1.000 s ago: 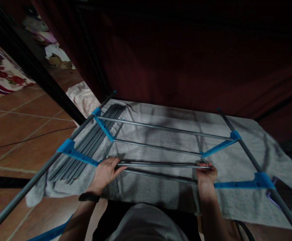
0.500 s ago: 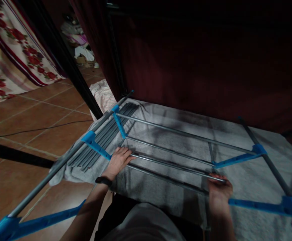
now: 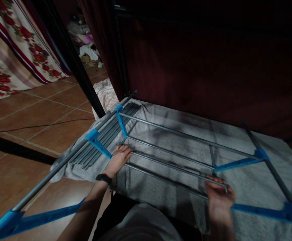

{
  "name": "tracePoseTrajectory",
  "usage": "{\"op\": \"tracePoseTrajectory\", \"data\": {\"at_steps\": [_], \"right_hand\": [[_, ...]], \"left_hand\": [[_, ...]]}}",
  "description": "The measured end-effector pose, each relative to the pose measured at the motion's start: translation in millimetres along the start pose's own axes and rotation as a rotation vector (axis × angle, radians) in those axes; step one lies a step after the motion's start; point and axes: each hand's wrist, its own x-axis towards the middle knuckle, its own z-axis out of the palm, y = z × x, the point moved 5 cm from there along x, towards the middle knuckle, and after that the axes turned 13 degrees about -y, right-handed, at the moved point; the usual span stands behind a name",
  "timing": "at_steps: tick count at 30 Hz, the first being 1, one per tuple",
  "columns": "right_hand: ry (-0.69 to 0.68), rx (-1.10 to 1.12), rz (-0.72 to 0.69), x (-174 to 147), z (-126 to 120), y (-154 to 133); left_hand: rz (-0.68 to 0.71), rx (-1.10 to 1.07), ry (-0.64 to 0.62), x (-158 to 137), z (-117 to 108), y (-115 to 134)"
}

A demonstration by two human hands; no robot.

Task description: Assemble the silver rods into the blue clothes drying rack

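A thin grey metal tube lies crosswise between my two hands, inside a frame of grey tubes with blue plastic brackets. My left hand wraps over the tube's left end, close to a blue bracket. Around the right end curls my right hand, palm up, with the tube's tip showing past the fingers. It is beside the right blue bracket. Other crossbars run parallel behind and in front of the held tube. Whether its ends touch the brackets I cannot tell.
Several loose grey tubes lie bundled on the grey blanket at the left. A dark post rises on the left, beside a tiled floor with a black cable. A dark red curtain hangs behind.
The right end of the tube now tilts a little more, and my right hand has shifted slightly down and right. My left hand stays near the bracket; the view has shifted slightly.
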Motion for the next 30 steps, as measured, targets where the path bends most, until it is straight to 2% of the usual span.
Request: {"op": "tracePoseTrajectory", "data": {"at_steps": [2,4,16,19,22,23,24,25,28,30], "right_hand": [[0.027,0.098,0.004,-8,9,2],[0.005,0.105,-0.002,-14,20,1],[-0.217,0.114,-0.055,-43,86,-15],[-0.207,-0.101,-0.145,-56,112,-29],[-0.041,-0.657,-0.224,-73,135,-47],[0.0,-0.796,-0.228,-77,141,-52],[0.002,-0.839,-0.233,-79,146,-56],[-0.037,-0.775,-0.245,-80,150,-59],[-0.235,-0.225,-0.281,-73,156,-64],[-0.279,0.016,-0.262,-70,158,-66]], "left_hand": [[-0.006,-0.004,0.008,0,1,-2],[-0.01,-0.005,0.013,0,2,-3],[-0.078,-0.01,0.014,0,-3,-3],[-0.125,-0.034,0.021,0,-5,-2],[-0.173,-0.057,0.022,1,-5,-2],[-0.193,-0.065,0.027,1,-4,-2],[-0.213,-0.075,0.035,2,-4,-3],[-0.233,-0.087,0.047,3,-4,-3],[-0.283,-0.116,0.071,4,-3,-5],[-0.308,-0.146,0.063,4,0,-6]]}}
